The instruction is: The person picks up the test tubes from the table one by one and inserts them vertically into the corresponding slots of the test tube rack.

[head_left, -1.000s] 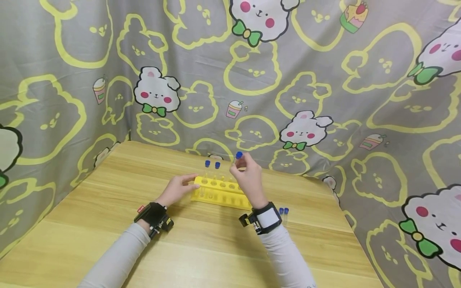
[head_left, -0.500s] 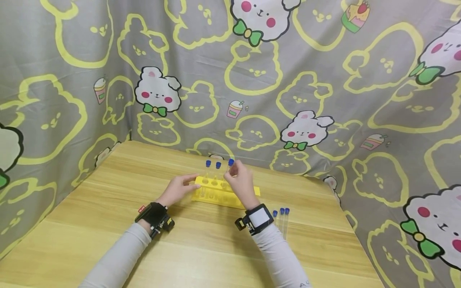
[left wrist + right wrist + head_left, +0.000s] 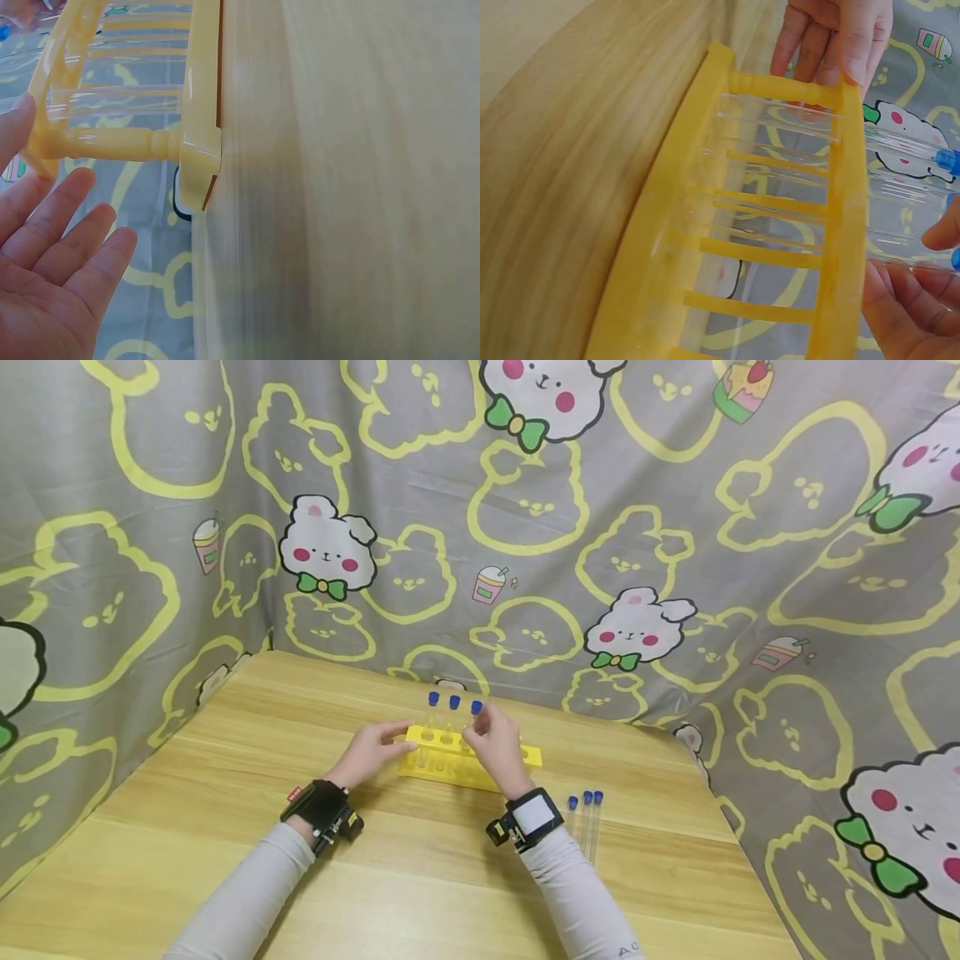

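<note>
A yellow test tube rack point(image 3: 533, 756) stands on the table. My left hand point(image 3: 365, 755) holds its left end, thumb and index finger at the top plate point(image 3: 64, 56), with the other fingers extended beside it. Two clear test tubes with blue caps point(image 3: 433, 699) stand in the leftmost holes. My right hand point(image 3: 497, 747) pinches a third blue-capped test tube point(image 3: 900, 246) just above the top plate, its lower part inside the rack. In the right wrist view, that hand's thumb point(image 3: 943, 231) and fingers lie on either side of the tube.
Three more blue-capped test tubes point(image 3: 587, 827) lie on the wooden table point(image 3: 390, 877), just right of my right forearm. A grey cartoon-print curtain point(image 3: 420, 485) hangs around the table's back and sides.
My right hand has moved left and down with the test tube, lowering it into the rack beside the other two. My left hand has stayed at the rack's end.
</note>
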Demonstrator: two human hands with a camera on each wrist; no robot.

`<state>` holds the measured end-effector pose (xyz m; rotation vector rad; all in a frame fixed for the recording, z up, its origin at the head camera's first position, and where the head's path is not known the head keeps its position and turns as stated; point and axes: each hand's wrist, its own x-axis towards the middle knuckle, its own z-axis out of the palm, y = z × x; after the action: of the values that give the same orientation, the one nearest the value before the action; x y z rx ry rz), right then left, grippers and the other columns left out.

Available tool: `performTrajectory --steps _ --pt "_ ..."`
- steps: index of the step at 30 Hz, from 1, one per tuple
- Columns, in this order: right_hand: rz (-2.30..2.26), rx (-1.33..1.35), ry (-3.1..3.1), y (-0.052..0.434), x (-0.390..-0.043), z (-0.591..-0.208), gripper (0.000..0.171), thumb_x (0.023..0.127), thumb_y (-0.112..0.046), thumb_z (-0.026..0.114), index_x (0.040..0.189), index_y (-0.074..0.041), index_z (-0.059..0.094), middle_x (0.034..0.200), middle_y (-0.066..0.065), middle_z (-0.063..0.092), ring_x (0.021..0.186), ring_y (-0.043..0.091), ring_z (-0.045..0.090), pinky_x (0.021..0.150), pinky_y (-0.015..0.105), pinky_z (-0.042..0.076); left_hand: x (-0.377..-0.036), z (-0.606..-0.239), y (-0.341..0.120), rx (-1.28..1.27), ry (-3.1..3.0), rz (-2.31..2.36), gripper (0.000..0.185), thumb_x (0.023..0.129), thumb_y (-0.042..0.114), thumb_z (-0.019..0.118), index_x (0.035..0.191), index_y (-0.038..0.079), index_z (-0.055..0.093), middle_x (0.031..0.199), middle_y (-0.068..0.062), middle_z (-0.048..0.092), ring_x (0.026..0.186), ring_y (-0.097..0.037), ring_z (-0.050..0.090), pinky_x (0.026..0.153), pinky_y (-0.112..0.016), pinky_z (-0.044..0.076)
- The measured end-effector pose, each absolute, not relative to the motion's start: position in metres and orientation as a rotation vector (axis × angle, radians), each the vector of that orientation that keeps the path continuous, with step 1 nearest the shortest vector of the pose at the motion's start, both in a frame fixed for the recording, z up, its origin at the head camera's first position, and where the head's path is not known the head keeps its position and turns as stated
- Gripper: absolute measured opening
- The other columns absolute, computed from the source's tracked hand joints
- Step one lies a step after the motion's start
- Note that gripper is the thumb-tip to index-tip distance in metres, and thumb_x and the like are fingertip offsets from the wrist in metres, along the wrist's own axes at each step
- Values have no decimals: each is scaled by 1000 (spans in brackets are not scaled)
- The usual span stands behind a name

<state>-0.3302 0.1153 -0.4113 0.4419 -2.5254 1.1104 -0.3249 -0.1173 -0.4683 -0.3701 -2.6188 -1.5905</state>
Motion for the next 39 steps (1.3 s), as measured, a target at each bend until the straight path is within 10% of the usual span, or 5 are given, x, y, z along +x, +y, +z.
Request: performTrajectory --steps 23,39 --pt "1204 387 -2565 128 -323 -405 32 87 -14 65 115 0 60 93 11 68 86 22 65 77 34 59 -320 -464 -116 -359 -2621 -1571 56 89 34 69 138 10 55 143 -15 54 124 -38 57 105 -50 48" --pt "1209 27 -2436 238 -314 -398 30 89 -12 61 114 3 59 103 22 67 95 33 65 78 29 55 -321 -465 -116 -374 -2614 -1583 56 89 34 70 138 10 55 143 -15 53 123 -38 58 104 -49 49"
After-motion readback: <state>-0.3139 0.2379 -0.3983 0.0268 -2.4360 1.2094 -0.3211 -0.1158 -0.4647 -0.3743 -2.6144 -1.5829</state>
